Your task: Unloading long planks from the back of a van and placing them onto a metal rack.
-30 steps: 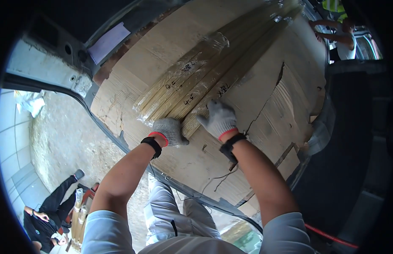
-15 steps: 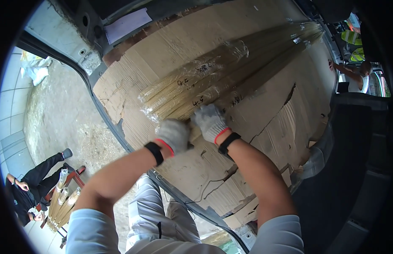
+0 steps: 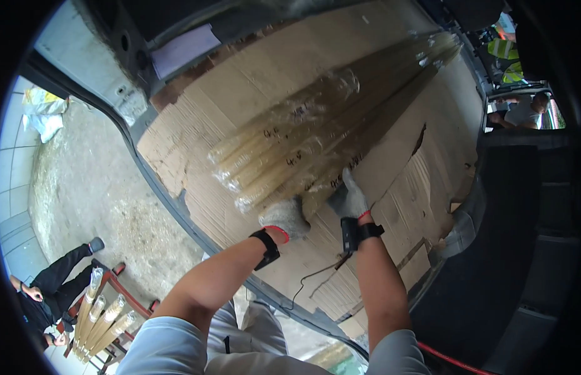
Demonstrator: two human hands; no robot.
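Note:
Several long bundles of thin tan rods [image 3: 284, 144], wrapped in clear plastic with dark handwritten marks, lie side by side on cardboard [image 3: 209, 87]. Their near ends fan out; the far ends draw together. My left hand [image 3: 285, 219], in a grey knitted glove with a red cuff, curls over the near end of the closest bundles; its fingertips are hidden. Beside it, my right hand [image 3: 351, 197], gloved alike, rests against the right side of the outermost bundle, thumb stretched out apart from the fingers. Black bands circle both wrists, the right one carrying a small black box.
The cardboard covers a vehicle's load floor, torn at the right. A pale sheet [image 3: 185, 51] lies at the far left edge. Outside, a seated person in black [image 3: 43, 294] is near more wrapped bundles [image 3: 100, 325] on a reddish frame. Another person [image 3: 525, 112] shows at far right.
Both hands have shifted right and nearer to me. The near ends of the bundles are now spread wider. My right thumb has come away from the fingers.

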